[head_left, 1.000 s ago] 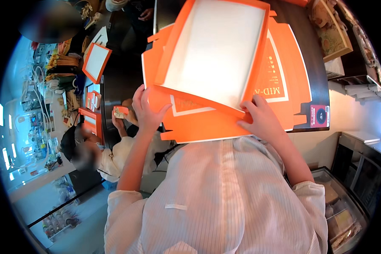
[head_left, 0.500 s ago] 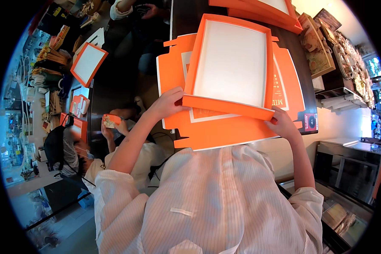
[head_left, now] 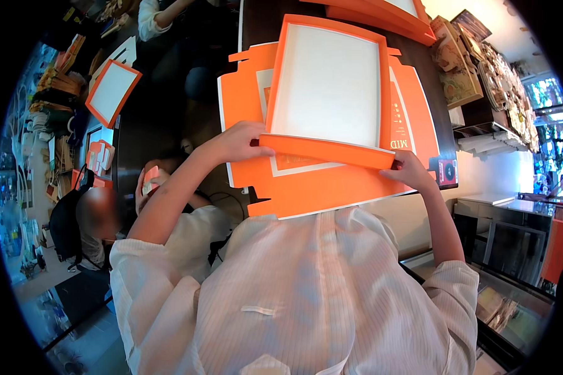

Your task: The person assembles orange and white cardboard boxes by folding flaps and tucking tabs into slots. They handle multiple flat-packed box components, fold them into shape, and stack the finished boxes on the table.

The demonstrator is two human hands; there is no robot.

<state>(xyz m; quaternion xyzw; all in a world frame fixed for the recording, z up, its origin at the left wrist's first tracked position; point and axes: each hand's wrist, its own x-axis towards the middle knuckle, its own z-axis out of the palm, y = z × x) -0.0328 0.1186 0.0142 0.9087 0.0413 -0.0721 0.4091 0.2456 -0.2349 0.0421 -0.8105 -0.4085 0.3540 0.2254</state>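
A shallow orange cardboard box tray [head_left: 331, 87] with a white inside lies at a slight slant on flat, notched orange cardboard sheets [head_left: 322, 194]. Its near wall stands up, facing me. At the left end of that wall, my left hand [head_left: 236, 144] pinches the corner, thumb on the outer face and fingers behind. My right hand [head_left: 413, 171] grips the right corner of the same wall between thumb and curled fingers. Gold print and a pale frame show on the sheet beneath the tray.
More orange box trays [head_left: 381, 19] sit at the far end of the dark table [head_left: 441, 112]. A small dark red printed box [head_left: 447, 172] lies by its right edge. Another person [head_left: 100, 215] sits at my left holding a small box. An orange-rimmed tray [head_left: 113, 94] stands farther left.
The whole view has shifted, so the table and tray sit slightly farther left and up. Both hands stay at the near wall's corners. The person at left has turned the small box.
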